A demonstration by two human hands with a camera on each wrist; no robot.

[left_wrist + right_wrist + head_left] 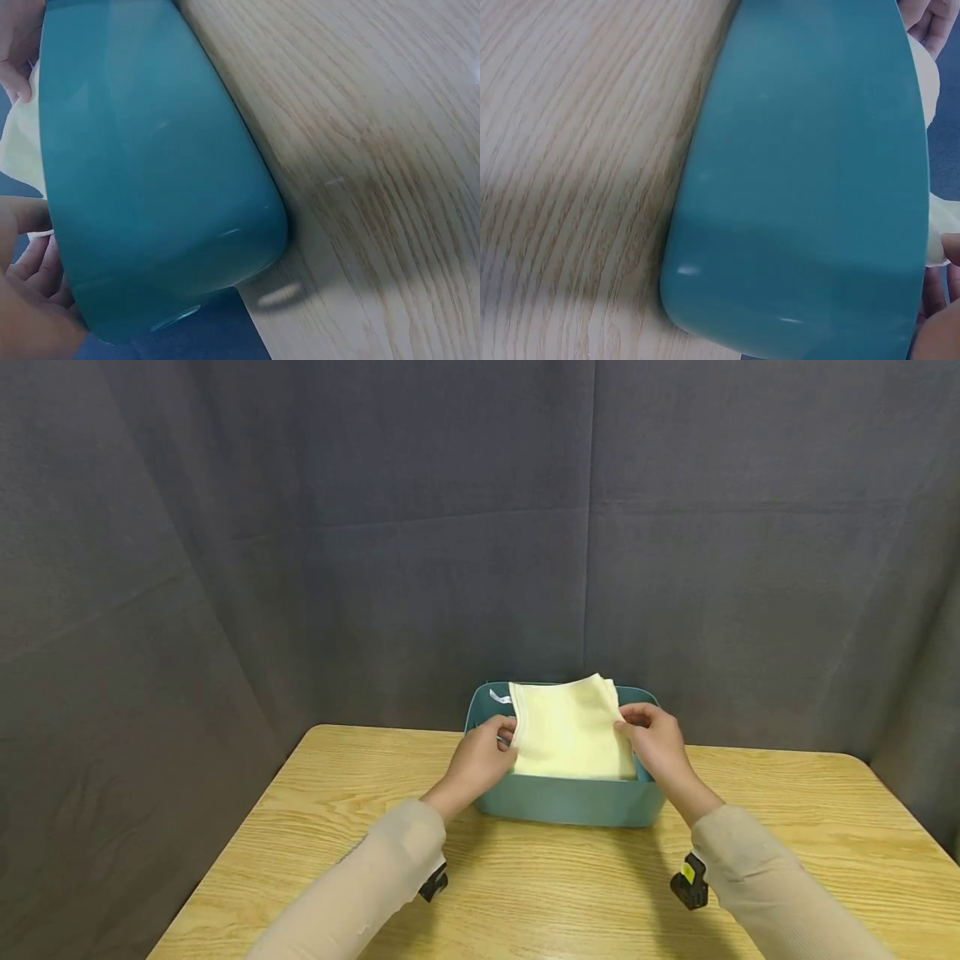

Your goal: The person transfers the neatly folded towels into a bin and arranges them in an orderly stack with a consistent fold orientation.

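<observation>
A pale yellow folded cloth (572, 727) lies in the mouth of a teal plastic bin (570, 802), its back edge rising above the far rim. A small white tag (499, 697) sticks out at the cloth's left corner. My left hand (483, 752) holds the cloth's left edge between thumb and curled fingers, over the bin's near left rim. On the other side my right hand (655, 742) pinches the right edge, thumb on top. In both wrist views the bin's front wall hides most of the cloth.
The bin stands on a light wooden table (540, 893) near its back edge. A dark grey curtain (450, 568) hangs right behind the table and along its sides. Black wrist devices (690, 883) hang beneath the sleeves.
</observation>
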